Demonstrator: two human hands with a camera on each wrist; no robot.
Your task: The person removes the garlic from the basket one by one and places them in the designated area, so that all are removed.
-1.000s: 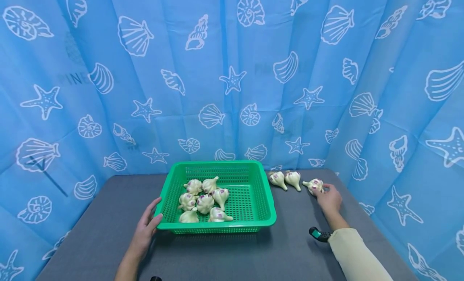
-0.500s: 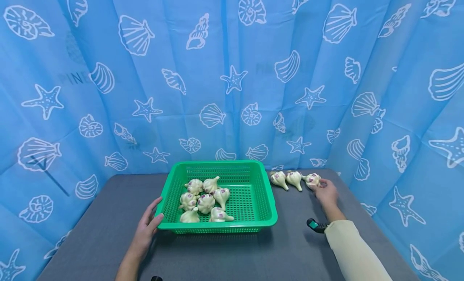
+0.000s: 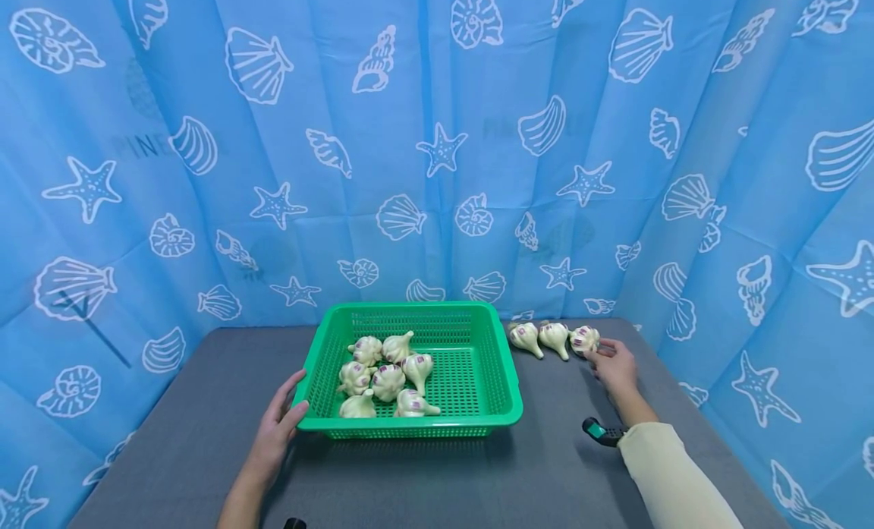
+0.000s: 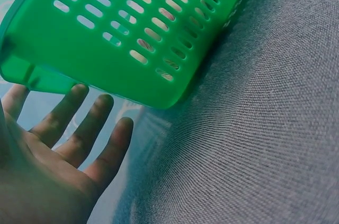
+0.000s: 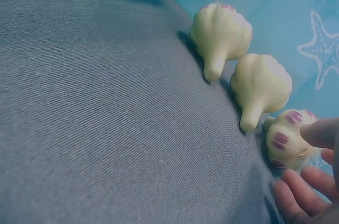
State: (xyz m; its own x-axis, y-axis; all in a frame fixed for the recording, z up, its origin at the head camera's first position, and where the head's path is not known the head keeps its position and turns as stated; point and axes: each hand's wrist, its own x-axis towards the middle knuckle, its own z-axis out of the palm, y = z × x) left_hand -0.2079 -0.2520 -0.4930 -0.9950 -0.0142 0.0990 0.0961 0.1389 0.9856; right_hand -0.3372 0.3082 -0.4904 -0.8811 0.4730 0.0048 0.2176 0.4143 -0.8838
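My left hand (image 3: 268, 436) rests at the left end of a green plastic basket (image 3: 447, 421), fingers extended along its rim. In the left wrist view the fingers (image 4: 100, 108) are straight and spread beside the basket wall. Several garlic bulbs (image 3: 387, 382) lie inside the basket, mostly toward its left. On the right, my right hand (image 3: 617, 371) is at a garlic bulb (image 3: 584, 340), thumb and fingertips right at its root side. The right wrist view has the thumb overlapping this bulb (image 5: 288, 142) and the other fingers loosely bent below it.
Two more garlic bulbs (image 3: 524, 339) sit in a row between that bulb and the basket, at the back of the grey tabletop (image 3: 410, 487). A blue curtain (image 3: 437, 172) with white shell prints hangs around the table. A black strap device (image 3: 602, 432) is at the right wrist.
The rightmost bulb has shifted left, up to the other two, and its stem has turned away. My right hand moved left with it. The left hand and basket stay in place.
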